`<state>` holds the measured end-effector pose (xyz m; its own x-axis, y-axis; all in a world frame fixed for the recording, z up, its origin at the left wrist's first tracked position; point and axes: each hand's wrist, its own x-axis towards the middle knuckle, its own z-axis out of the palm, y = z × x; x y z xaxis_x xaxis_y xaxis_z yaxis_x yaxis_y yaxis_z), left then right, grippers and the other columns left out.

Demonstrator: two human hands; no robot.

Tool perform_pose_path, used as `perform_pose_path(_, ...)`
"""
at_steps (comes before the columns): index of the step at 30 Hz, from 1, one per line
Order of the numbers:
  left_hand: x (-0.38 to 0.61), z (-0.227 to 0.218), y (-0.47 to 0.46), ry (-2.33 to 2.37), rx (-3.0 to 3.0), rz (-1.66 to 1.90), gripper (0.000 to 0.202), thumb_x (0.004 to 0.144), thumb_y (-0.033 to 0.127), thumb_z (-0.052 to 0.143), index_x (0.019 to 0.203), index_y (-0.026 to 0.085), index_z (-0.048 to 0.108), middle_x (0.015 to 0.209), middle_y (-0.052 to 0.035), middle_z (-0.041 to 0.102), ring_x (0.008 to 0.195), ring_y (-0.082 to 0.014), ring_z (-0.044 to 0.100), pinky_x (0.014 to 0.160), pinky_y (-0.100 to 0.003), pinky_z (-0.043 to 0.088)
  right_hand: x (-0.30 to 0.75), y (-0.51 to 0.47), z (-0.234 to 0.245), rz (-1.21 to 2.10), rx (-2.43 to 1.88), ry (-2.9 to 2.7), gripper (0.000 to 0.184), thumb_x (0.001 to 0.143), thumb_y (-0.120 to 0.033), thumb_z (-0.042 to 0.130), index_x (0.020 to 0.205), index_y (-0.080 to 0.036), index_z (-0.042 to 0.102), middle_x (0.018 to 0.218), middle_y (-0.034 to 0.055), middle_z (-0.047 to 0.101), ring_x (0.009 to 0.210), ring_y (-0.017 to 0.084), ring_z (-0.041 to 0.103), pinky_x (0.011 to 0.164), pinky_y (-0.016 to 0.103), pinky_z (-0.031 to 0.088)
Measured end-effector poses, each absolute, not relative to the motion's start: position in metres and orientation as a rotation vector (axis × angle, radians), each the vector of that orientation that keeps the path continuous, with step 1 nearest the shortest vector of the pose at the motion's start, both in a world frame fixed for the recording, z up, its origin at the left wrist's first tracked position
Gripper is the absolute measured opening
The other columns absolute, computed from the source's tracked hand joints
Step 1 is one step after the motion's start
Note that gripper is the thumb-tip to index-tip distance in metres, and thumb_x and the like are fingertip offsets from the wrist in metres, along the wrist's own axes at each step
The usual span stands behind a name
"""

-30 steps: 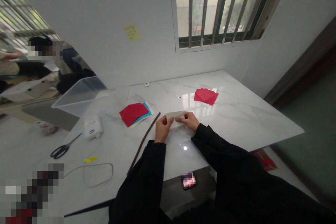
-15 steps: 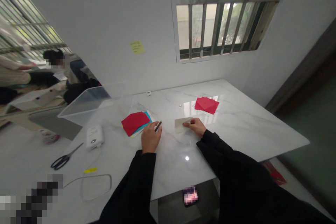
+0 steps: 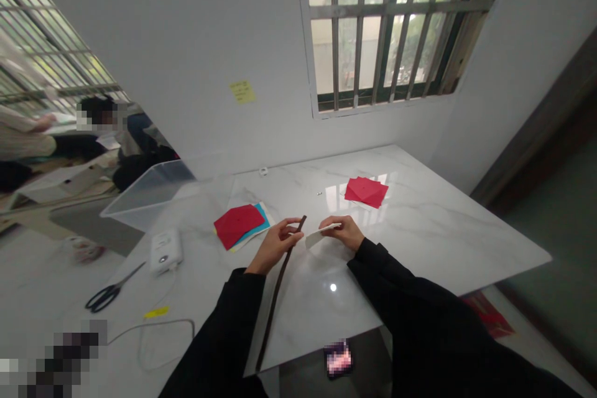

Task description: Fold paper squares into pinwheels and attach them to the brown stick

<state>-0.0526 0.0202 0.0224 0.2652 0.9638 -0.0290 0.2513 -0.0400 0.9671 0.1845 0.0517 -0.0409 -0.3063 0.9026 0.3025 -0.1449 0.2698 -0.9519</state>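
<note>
My left hand [image 3: 276, 245] pinches a long dark brown ribbon-like strip [image 3: 276, 292] near its upper end. The strip runs down over the marble-patterned table [image 3: 433, 230] to the front edge. Close by on the right, my right hand [image 3: 342, 233] grips a cream piece of folded paper [image 3: 316, 239], tilted above the tabletop, its far side covered by the fingers. Beyond my left hand lies a pile of red envelopes [image 3: 239, 224] over blue and pale ones. Another stack of red envelopes [image 3: 366, 191] rests farther back on the right.
Black-handled scissors [image 3: 109, 295], a white power adapter-like box [image 3: 165, 251] with a cable, and a clear plastic bin [image 3: 153, 189] are on the left. A yellow note [image 3: 242, 91] is stuck to the wall by the barred window. People sit in the left background.
My left hand has risen and moved right, drawing the brown strip into fuller view. My right hand has tilted the cream paper and shifted slightly left, so the hands are closer together.
</note>
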Motion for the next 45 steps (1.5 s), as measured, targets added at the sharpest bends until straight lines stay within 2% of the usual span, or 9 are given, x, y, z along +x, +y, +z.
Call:
perform_pose_path(5,-0.039,-0.004,0.0,1.034,1.243,1.048,0.058,0.076,0.04,0.081,0.127,0.02,0.062,0.081,0.0019,0.061,0.056,-0.0064,0.046,0.052,-0.02,0.032,0.186,0.048,-0.036,1.245,-0.628,-1.562,0.026,0.075,-0.043,0.082,0.081,-0.018,0.076,0.088,0.0064,0.073,0.083,0.02,0.066,0.078,0.032,0.052)
perform_pose_path(11,-0.032,-0.017,-0.004,0.999,1.082,1.111,0.06,0.074,0.045,0.082,0.125,0.017,0.067,0.083,-0.0022,0.064,0.052,-0.0047,0.043,0.048,-0.019,0.027,0.188,0.051,-0.038,1.085,-0.615,-1.648,0.023,0.077,-0.043,0.082,0.083,-0.021,0.078,0.096,0.0068,0.071,0.094,0.021,0.067,0.092,0.036,0.051)
perform_pose_path(15,-0.03,-0.013,-0.006,0.945,1.036,1.078,0.053,0.072,0.037,0.084,0.12,0.018,0.071,0.092,-0.0055,0.067,0.057,-0.0055,0.046,0.05,-0.019,0.031,0.189,0.05,-0.035,1.007,-0.622,-1.682,0.02,0.079,-0.042,0.08,0.083,-0.022,0.079,0.099,0.0073,0.07,0.097,0.022,0.066,0.094,0.037,0.05)
perform_pose_path(18,-0.03,-0.013,-0.007,0.898,1.02,1.057,0.05,0.072,0.033,0.084,0.118,0.018,0.074,0.098,-0.0079,0.068,0.064,-0.0076,0.05,0.054,-0.019,0.036,0.19,0.05,-0.034,0.979,-0.63,-1.706,0.019,0.08,-0.042,0.079,0.084,-0.023,0.079,0.098,0.0073,0.07,0.097,0.022,0.066,0.094,0.038,0.05)
perform_pose_path(32,-0.036,-0.023,-0.003,0.84,1.108,0.988,0.046,0.073,0.032,0.082,0.116,0.018,0.075,0.088,-0.0045,0.065,0.06,-0.0087,0.049,0.055,-0.023,0.038,0.188,0.047,-0.032,0.937,-0.694,-1.766,0.026,0.081,-0.047,0.078,0.084,-0.022,0.077,0.088,0.0066,0.074,0.09,0.022,0.067,0.09,0.039,0.051)
perform_pose_path(38,-0.036,-0.024,-0.002,0.859,1.134,0.977,0.048,0.073,0.035,0.081,0.117,0.017,0.075,0.101,-0.0093,0.071,0.061,-0.0101,0.049,0.057,-0.025,0.04,0.189,0.046,-0.034,1.032,-0.757,-1.734,0.027,0.079,-0.047,0.078,0.085,-0.02,0.076,0.088,0.006,0.074,0.087,0.022,0.068,0.084,0.036,0.052)
perform_pose_path(45,-0.035,-0.021,-0.003,0.862,1.163,0.957,0.051,0.072,0.035,0.081,0.119,0.017,0.074,0.1,-0.0088,0.072,0.061,-0.0102,0.05,0.057,-0.025,0.039,0.189,0.047,-0.037,1.062,-0.775,-1.73,0.029,0.078,-0.047,0.079,0.085,-0.019,0.077,0.086,0.0055,0.074,0.083,0.02,0.068,0.078,0.033,0.051)
